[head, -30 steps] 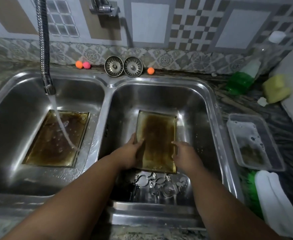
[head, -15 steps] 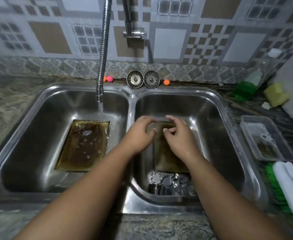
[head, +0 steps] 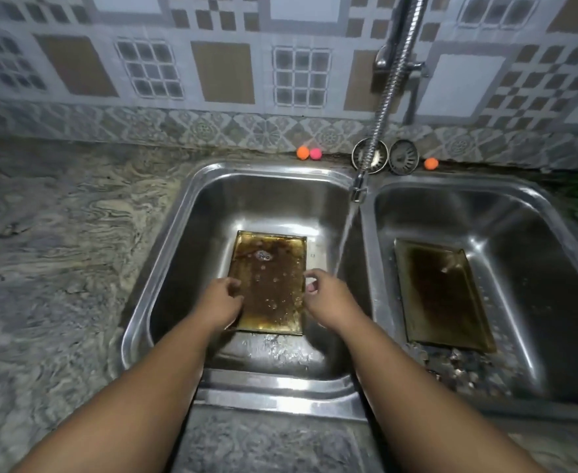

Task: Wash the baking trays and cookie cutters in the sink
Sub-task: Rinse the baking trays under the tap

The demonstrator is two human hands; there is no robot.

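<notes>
While water runs from faucet [head: 359, 192] into left basin [head: 185, 240], greasy baking tray [head: 270, 281] lies flat on basin floor. Judged: thin stiff metal, light, slick with grease and water; safest taken by raised long rims, one hand each side. Left hand [head: 224, 298] curled over left rim, seemingly gripping. Right hand [head: 326, 297] fingers bent just beside right rim; grip or mere touch, cannot tell. Second tray [head: 441, 295], cookie cutters [head: 458, 363] wait in right basin [head: 547, 254]. Table [head: 58, 250] left.
</notes>
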